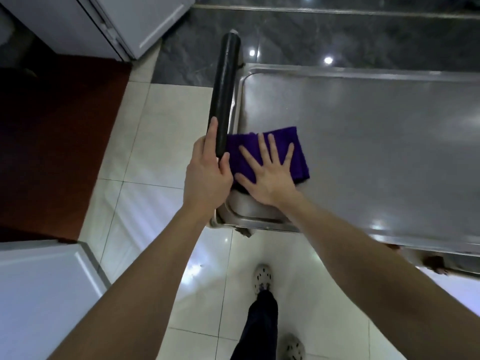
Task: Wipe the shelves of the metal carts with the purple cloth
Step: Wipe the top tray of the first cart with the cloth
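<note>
Right now our right hand [267,175] lies flat, fingers spread, palm pressing the folded purple cloth [270,154] onto the top shelf [376,152] of the metal cart, close to the shelf's near left corner. Our left hand [207,172] is wrapped around the near end of the black handle [224,92], forefinger lying along it, steadying the cart.

What could go wrong from here, as we judge it: the cart stands on glossy floor tiles [145,198] (wheels are hinted at under the near edge, though we cannot make them out clearly), so a hard push across the shelf could roll it away if the left hand slackens. The cloth is only pinned by an open palm, not gripped, so a fast stroke might leave it bunched or sliding out from under the fingers. The raised rim at the near left corner could catch a fold and leave that corner unwiped. Our shoe [262,278] sits just beside the cart's near edge and could be clipped if the cart shifts towards us.

We can read no brand, label or writing anywhere; cart, cloth and handle are all plain.
</note>
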`<state>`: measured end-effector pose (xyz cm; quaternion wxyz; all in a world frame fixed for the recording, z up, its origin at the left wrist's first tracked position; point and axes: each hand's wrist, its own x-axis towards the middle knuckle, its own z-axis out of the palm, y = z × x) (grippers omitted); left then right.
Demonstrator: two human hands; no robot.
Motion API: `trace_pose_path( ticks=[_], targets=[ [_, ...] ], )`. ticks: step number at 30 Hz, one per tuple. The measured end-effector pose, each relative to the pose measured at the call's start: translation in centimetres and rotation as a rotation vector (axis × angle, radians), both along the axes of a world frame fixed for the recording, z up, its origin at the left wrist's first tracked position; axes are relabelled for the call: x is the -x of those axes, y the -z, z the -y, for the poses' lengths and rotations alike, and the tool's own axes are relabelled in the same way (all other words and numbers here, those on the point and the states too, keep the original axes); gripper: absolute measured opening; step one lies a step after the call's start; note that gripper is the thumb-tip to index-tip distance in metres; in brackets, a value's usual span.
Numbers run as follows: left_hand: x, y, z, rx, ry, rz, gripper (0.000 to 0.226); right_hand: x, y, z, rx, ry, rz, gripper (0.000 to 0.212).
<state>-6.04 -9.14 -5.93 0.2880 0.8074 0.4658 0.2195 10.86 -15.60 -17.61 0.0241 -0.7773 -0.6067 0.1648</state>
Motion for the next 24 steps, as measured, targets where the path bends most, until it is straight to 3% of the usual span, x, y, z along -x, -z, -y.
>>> trace_pose_path(
  ticks=[3, 5, 8, 10, 11, 14, 17, 21, 24],
  targets=[
    [-0.3, -0.1, 0.1, -0.082, -0.034, -0.127, 0.072, 3.8, -0.3, 8.4, -0.009, -0.021, 0.015, 0.081],
    [-0.3, -0.4, 0.7, -0.342, -0.060, -0.321, 0.067, 4.4, -1.0, 11.0, 0.045, -0.026, 0.006, 0.078],
    [-1.5, 0.0, 3.4, -0.609, 0.247, -0.361, 0.047, 2.7, -3.5, 10.4, -0.035, 0.105, -0.208, 0.064],
    [-2.8, 1.3, 5.8, -0.457, 0.399, -0.353, 0.042, 0.5, -4.7, 9.2, -0.214, 0.228, -0.187, 0.050],
    [-3.3, 2.0, 6.5, -0.325, 0.372, -0.393, 0.048, -0.7, -5.0, 8.7, -0.231, 0.246, -0.126, 0.051],
    [-3.8, 4.2, 6.2, -0.035, 0.198, -0.605, 0.066, -3.1, -5.6, 8.3, -0.022, 0.224, -0.036, 0.063],
    [-3.3, 4.8, 5.6, -0.061, 0.156, -0.734, 0.043, -4.0, -6.0, 9.9, 0.026, 0.156, -0.007, 0.035],
    [-0.5, 3.3, 8.3, -0.143, 0.168, -0.548, 0.022, -2.8, -8.1, 15.9, -0.204, 0.205, -0.228, 0.023],
    [3.0, 2.0, 12.3, -0.178, 0.222, -0.320, 0.020, -1.0, -8.6, 21.7, -0.403, 0.181, -0.181, 0.022]
  ],
)
